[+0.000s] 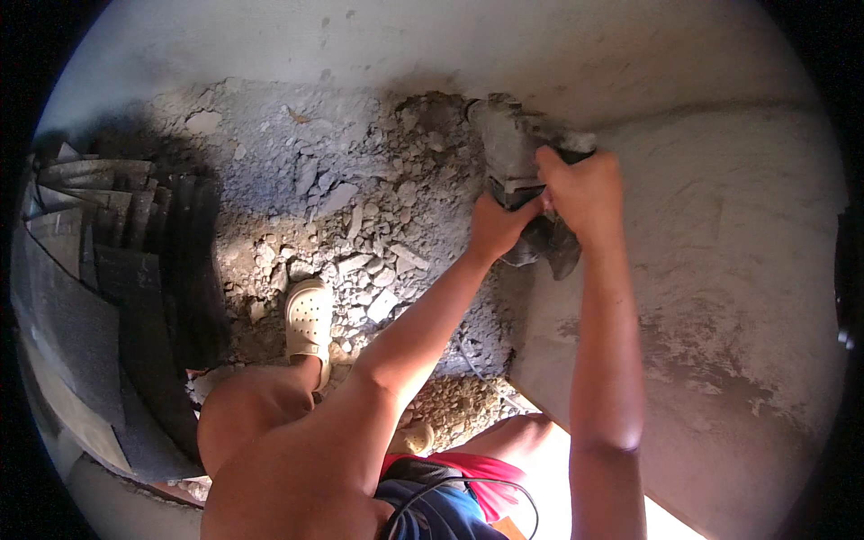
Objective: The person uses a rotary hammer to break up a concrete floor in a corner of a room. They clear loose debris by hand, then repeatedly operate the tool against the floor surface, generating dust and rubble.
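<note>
A dust-covered corded power tool [510,144] is in the corner where the rubble meets the two walls. Its exact kind is hard to tell under the grey dust. My left hand [499,223] is closed round the near part of its body. Higher up and to the right, my right hand [583,187] grips its dark handle area. The tool's far end is against the foot of the far wall, beside a hollow of broken material; whatever tip it has is hidden. Below my hands hangs a dark part of the tool [560,252].
Broken stone and mortar rubble [360,261] covers the ground. Stacked dark sheets or tiles [99,243] lean at the left. A plastered wall [720,234] rises at the right, another wall [360,40] beyond. A thin cable [477,369] lies near my beige clog [309,317].
</note>
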Tool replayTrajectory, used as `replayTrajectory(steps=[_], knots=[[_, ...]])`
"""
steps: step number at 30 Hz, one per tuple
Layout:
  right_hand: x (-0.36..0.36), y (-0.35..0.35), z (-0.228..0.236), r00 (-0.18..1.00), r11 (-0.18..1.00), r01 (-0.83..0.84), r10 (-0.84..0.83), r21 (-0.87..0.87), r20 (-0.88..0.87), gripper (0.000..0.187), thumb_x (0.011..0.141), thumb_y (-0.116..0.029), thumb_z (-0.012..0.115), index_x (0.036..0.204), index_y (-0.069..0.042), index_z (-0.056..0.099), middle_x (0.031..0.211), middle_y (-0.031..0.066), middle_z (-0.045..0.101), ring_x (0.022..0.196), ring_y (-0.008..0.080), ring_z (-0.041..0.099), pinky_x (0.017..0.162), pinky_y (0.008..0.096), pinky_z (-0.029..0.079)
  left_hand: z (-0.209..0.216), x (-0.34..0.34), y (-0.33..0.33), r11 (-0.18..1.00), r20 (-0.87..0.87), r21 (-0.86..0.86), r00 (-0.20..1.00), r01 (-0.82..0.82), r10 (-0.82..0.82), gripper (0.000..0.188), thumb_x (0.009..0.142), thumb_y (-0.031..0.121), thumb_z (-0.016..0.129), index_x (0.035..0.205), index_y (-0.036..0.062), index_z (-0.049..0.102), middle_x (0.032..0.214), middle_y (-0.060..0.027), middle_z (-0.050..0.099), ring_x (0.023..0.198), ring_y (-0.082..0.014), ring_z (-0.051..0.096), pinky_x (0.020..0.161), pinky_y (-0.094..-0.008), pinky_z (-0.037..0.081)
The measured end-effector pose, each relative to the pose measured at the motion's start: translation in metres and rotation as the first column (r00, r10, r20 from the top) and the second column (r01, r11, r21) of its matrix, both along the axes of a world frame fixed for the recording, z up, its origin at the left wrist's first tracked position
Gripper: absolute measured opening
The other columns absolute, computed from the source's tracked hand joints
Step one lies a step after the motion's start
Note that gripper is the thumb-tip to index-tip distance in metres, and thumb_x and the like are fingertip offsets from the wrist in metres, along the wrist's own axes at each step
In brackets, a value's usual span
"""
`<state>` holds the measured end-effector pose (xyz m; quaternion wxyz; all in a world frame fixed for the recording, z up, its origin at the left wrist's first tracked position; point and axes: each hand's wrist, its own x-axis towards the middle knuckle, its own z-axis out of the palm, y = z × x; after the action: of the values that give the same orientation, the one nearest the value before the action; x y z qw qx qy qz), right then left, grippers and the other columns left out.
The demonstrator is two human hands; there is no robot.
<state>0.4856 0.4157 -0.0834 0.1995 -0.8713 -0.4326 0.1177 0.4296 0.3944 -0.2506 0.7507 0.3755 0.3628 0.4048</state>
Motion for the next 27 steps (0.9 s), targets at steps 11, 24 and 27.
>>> replayTrajectory(steps=[11,24,27], knots=[[0.029,0.028,0.021,0.966,1.0,-0.006,0.007,0.006,-0.26,0.039,0.083,-0.027,0.067,0.063,0.006,0.067,0.054,0.0128,0.063,0.048,0.0249,0.062,0.052,0.0397,0.05,0.023,0.019,0.02,0.999,-0.166,-0.046,0.986,0.012,-0.019,0.069,0.075,0.046,0.087,0.108,-0.0117,0.068,0.106,-0.0224,0.073,0.094,-0.0286,0.072,0.08,-0.0405,0.054],[-0.024,-0.077,0.03,0.905,0.96,0.17,-0.062,0.224,-0.421,0.019,0.086,-0.012,0.069,0.074,0.003,0.066,0.065,0.0047,0.064,0.056,0.0134,0.06,0.052,0.031,0.046,0.034,-0.033,-0.045,0.98,-0.179,0.195,0.984,0.035,0.0,0.072,0.072,0.044,0.089,0.124,-0.0004,0.066,0.116,-0.0185,0.073,0.112,-0.0325,0.07,0.093,-0.0424,0.053],[-0.02,-0.08,0.02,0.947,0.957,0.131,-0.044,0.259,-0.317,0.025,0.084,-0.018,0.072,0.079,0.006,0.068,0.067,0.0111,0.068,0.06,0.0177,0.064,0.058,0.0362,0.051,0.017,-0.019,-0.039,0.968,-0.167,0.251,0.986,0.026,0.017,0.073,0.07,0.048,0.09,0.121,0.0021,0.068,0.113,-0.0166,0.075,0.109,-0.0328,0.072,0.09,-0.0417,0.055]])
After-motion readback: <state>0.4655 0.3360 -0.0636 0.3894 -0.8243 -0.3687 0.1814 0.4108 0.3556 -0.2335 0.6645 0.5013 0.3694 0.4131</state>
